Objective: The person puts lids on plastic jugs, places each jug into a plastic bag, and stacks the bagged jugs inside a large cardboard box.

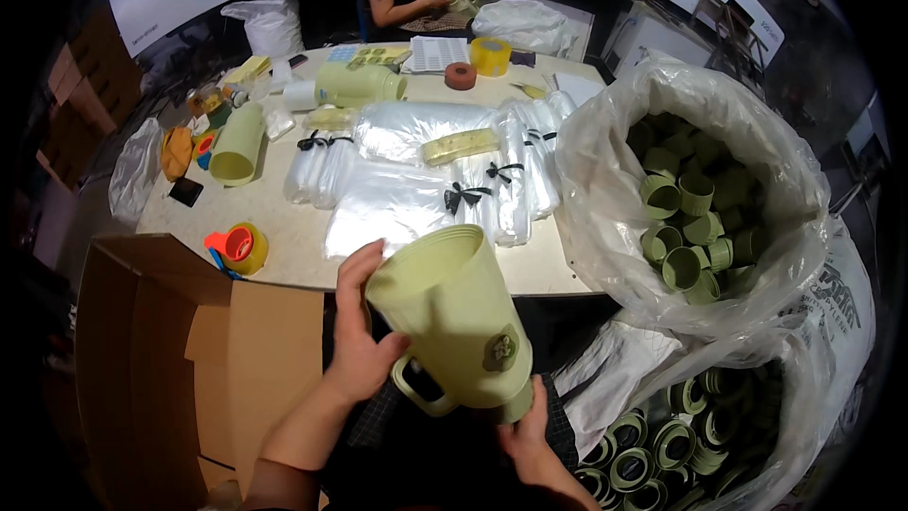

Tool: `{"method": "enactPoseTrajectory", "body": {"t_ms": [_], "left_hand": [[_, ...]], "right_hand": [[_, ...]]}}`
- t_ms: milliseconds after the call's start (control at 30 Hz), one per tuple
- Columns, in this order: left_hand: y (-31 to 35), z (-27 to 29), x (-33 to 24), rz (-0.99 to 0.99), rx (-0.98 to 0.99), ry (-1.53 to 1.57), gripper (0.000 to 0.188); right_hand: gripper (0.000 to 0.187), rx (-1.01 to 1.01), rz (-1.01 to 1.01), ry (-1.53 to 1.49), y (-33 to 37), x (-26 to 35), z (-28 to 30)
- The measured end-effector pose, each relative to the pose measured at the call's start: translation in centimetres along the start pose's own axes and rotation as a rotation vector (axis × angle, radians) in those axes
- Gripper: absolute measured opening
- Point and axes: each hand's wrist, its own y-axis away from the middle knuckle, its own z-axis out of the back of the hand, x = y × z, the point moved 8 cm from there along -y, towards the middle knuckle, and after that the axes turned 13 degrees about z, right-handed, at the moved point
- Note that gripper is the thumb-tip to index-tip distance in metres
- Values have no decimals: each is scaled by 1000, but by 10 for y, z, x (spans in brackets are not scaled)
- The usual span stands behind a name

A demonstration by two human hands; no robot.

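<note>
A pale green plastic jug (454, 322) is tilted in front of me, its wide threaded mouth toward the upper left and its loop handle below. My left hand (364, 341) grips its left side, with the thumb near the handle and the fingers by the rim. A dark round emblem (501, 350) marks the jug's lower side. My right hand (530, 426) is closed on a short green cylindrical piece (515, 405) against the jug's lower end. I cannot tell whether that piece is separate from the jug.
Clear plastic bag bundles (397, 208) cover the table's middle. Other green jugs (238, 144) lie beyond, near tape rolls (490, 57). An open cardboard box (274, 360) stands left. At right are bags of green cups (681, 267) and lids (632, 468). Another person (402, 0) sits across.
</note>
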Motion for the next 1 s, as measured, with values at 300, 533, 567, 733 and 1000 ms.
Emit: {"method": "enactPoseTrajectory", "body": {"t_ms": [300,533,567,733,1000], "left_hand": [[69,-7,129,753,-148,720,17],[98,-23,111,593,316,-232,32],[105,-34,109,566,335,-282,35],[103,-37,99,672,413,-161,34],[120,-43,99,672,447,-181,43]], "right_hand": [[60,627,725,866,47,85,-58],[50,-833,770,1968,66,218,246],[50,-855,370,2173,70,195,287],[57,-831,288,2927,61,130,476],[52,-386,304,2921,56,150,449]]}}
